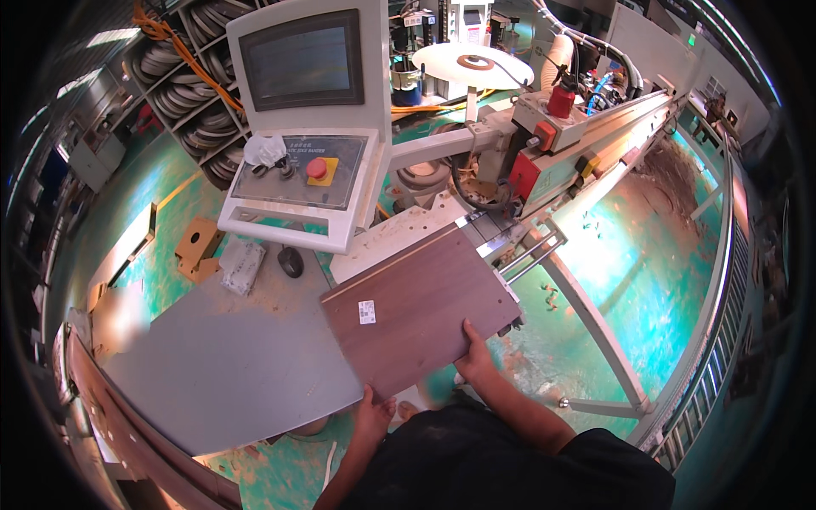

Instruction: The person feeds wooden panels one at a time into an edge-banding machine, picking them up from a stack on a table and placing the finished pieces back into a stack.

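Note:
A flat brown wood-grain panel (425, 319) with a small white label (366, 312) lies level in front of me. Its left side rests at the edge of a grey tabletop (229, 374), and its far edge lies along the machine's bed (399, 240). My right hand (478, 361) grips the near edge toward the right, thumb on top and fingers hidden underneath. At the near left corner my left hand (374, 416) is closed on the panel, its thumb against the edge and the other fingers curled below.
A control console (297, 170) with a dark screen and red button stands beyond the table. A black mouse (291, 262) and a plastic-wrapped bundle (241, 265) lie on the tabletop. The machine (544, 161) extends far right, and a roller conveyor (710, 365) runs along the right.

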A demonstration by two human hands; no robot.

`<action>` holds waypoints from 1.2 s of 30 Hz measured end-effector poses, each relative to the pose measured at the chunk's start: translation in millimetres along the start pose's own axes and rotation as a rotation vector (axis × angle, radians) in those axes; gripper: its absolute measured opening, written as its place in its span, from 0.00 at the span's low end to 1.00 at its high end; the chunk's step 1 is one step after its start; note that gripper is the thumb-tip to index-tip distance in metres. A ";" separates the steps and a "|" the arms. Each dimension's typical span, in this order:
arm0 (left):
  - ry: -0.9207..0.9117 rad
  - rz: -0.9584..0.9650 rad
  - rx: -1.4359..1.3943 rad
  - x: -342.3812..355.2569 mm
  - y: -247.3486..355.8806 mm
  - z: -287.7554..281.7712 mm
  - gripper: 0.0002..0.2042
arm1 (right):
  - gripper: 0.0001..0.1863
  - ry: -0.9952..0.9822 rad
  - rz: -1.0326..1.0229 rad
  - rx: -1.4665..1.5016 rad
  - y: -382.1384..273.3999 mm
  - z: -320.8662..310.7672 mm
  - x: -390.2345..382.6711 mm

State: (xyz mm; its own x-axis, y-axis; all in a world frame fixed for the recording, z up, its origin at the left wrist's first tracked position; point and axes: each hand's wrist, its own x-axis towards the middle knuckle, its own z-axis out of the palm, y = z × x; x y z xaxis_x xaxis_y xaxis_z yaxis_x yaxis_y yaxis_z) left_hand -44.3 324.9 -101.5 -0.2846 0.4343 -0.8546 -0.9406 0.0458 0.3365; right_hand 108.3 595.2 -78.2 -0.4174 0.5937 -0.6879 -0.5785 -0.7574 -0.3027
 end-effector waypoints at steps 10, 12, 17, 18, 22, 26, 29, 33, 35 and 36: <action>-0.243 0.054 0.480 24.4 -4.3 -29.3 0.31 | 0.42 0.077 0.104 -0.045 -26.8 11.2 -3.7; -0.133 0.004 0.089 18.6 -1.2 -22.1 0.24 | 0.44 0.114 0.104 -0.044 -35.7 10.6 -4.6; -0.040 -0.113 0.065 27.5 11.5 7.8 0.25 | 0.47 0.080 0.181 -0.048 -38.7 -11.7 23.1; -0.017 -0.128 0.099 23.0 14.2 7.3 0.27 | 0.46 0.087 0.190 -0.055 -38.2 -10.3 26.4; -0.016 -0.114 0.213 17.5 7.6 29.5 0.33 | 0.44 -0.004 0.102 -0.033 -66.9 5.1 9.7; -0.079 0.017 0.301 8.0 -4.4 71.2 0.40 | 0.44 0.033 0.094 -0.063 -78.0 -10.1 23.0; -0.119 0.085 0.332 6.8 -15.2 92.4 0.45 | 0.43 0.057 0.038 -0.124 -97.0 -4.9 25.7; -0.067 0.059 0.478 6.3 -17.5 115.0 0.44 | 0.39 0.071 0.006 -0.162 -123.4 5.8 18.7; -0.054 0.065 0.566 -1.3 -12.8 151.8 0.43 | 0.39 0.108 -0.023 -0.189 -132.5 -7.0 31.8; -0.044 0.070 0.569 -10.2 -14.1 176.2 0.43 | 0.38 0.127 -0.044 -0.197 -137.1 -12.2 39.3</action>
State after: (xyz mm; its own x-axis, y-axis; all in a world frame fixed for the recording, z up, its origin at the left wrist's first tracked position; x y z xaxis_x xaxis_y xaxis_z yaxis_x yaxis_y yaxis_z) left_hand 4.5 478.4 -27.9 -0.3227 0.4904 -0.8095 -0.6688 0.4871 0.5617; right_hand 179.8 719.1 -71.8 -0.2965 0.5977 -0.7449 -0.4406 -0.7776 -0.4486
